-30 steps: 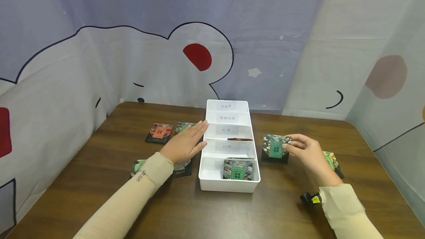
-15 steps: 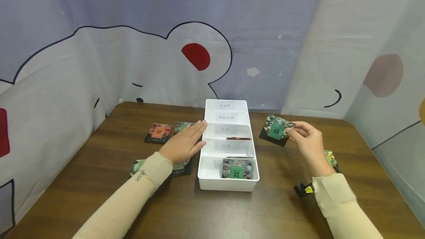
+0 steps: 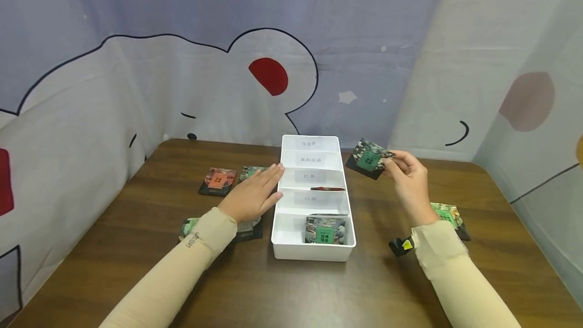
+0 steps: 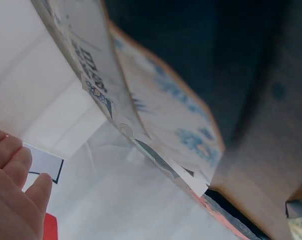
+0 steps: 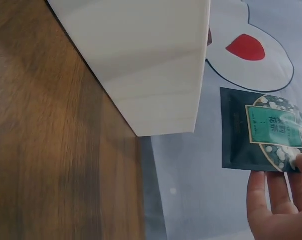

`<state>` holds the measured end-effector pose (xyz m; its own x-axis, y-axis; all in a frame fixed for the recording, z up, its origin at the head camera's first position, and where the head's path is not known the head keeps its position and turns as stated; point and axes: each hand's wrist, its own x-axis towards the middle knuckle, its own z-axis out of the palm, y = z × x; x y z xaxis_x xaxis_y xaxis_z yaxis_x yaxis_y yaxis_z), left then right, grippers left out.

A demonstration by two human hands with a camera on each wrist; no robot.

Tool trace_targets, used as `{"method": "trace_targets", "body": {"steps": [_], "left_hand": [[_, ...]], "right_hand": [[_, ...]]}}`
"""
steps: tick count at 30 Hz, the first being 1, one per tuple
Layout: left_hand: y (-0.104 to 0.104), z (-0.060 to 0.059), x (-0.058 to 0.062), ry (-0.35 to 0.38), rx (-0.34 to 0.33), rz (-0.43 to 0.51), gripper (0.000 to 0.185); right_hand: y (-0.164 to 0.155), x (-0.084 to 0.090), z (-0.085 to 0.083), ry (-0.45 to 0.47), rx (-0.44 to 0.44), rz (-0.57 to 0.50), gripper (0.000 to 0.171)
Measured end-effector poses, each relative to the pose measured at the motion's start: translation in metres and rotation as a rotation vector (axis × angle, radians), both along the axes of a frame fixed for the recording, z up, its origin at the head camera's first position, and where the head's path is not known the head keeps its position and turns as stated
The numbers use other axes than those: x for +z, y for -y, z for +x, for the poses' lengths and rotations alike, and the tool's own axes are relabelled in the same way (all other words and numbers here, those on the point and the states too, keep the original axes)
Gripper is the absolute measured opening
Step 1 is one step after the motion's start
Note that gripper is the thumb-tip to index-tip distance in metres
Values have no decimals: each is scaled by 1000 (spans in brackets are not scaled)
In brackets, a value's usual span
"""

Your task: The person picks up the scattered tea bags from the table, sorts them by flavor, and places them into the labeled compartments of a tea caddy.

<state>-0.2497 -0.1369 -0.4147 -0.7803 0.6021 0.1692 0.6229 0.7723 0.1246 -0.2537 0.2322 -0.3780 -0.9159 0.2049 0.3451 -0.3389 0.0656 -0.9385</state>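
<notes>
My right hand (image 3: 408, 181) pinches a dark green tea bag packet (image 3: 369, 158) by its right edge, thumb on the front. The packet is tilted, raised to the right of the box's far end. In the right wrist view the same packet (image 5: 263, 131) shows a green label and white flowers. My left hand (image 3: 252, 195) lies with straight fingers against the left wall of a white compartment box (image 3: 314, 253). Inside the box, a green-labelled packet (image 3: 325, 231) leans in the nearest compartment and a red packet (image 3: 327, 189) stands in the middle one. Paper labels mark the other dividers.
Left of the box lie a red-labelled packet (image 3: 217, 181), a green one (image 3: 250, 172) and others partly under my left arm. A yellow-green packet (image 3: 449, 216) lies right of my right wrist on the wooden table (image 3: 291, 297). A patterned curtain (image 3: 200, 80) hangs behind.
My right hand has lifted the packet off the table and carried it away from me and leftward, toward the box's far end. My left hand has stayed at the box wall.
</notes>
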Motion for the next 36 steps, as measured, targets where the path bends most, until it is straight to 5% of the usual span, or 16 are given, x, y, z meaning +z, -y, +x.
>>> {"method": "trace_targets", "body": {"steps": [16,36], "left_hand": [[-2,2,0,-23,-18,1,66],[-1,1,4,-18,-20,-6,65]], "right_hand": [[31,7,-25,-136,109,-124,22],[53,7,-43,-44,187,69,20]]}}
